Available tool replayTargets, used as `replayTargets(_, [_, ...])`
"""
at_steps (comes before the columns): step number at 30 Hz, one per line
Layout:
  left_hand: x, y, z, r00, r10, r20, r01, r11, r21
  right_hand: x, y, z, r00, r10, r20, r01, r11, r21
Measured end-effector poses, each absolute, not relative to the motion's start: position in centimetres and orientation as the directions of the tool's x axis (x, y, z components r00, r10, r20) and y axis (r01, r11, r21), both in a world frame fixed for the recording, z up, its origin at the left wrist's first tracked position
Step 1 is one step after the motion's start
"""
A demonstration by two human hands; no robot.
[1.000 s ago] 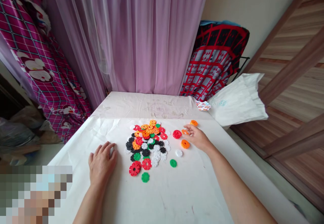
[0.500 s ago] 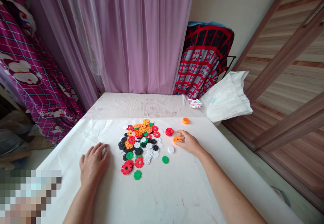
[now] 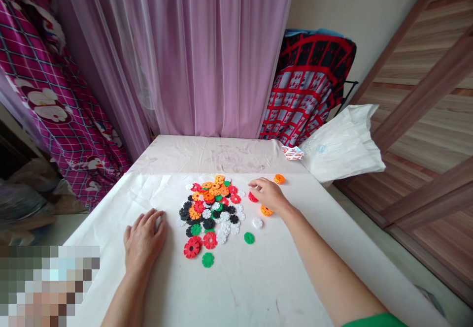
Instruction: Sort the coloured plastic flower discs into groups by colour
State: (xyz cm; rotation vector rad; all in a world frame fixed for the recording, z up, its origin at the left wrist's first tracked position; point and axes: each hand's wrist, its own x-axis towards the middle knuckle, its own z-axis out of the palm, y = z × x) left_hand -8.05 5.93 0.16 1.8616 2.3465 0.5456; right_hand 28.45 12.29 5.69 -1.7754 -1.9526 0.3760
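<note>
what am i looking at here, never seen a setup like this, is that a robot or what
No robot: these are a person's bare hands. Every picture comes from one camera worn on the head, looking forward and down. On the white tablecloth lies a mixed pile of notched discs; more discs sit to its right. The left hand rests beside the pile, holding nothing visible. The right hand is at some red discs, partly hiding them; whether it grips any is unclear.

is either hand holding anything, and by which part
Nothing shows in the left hand, on the table. The right hand partly hides a red stack; any grip there can't be told.
</note>
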Motion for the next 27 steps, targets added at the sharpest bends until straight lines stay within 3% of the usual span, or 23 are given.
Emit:
replayTargets(6, [-7.9,5.7,0.2,-0.275,0.953,0.128,0.91,0.215,0.354,21.9,17.8,6.2,-0.162,0.986,0.04,0.94,0.167,-0.297])
replayTargets(17, [-7.9,5.7,-0.3,-0.282,0.947,0.155,0.902,0.207,0.379,16.8,23.6,4.9,0.025,0.989,-0.143,0.99,-0.044,-0.136])
replayTargets(22, [-7.8,5.5,-0.3,-0.29,0.947,0.141,0.892,0.214,0.398,14.9,24.9,5.1,0.022,0.984,-0.177,0.988,-0.048,-0.146])
replayTargets(27, [-7.9,5.5,-0.2,-0.285,0.946,0.152,0.895,0.206,0.395,16.8,24.1,6.8,-0.039,0.99,-0.139,0.971,0.004,-0.241])
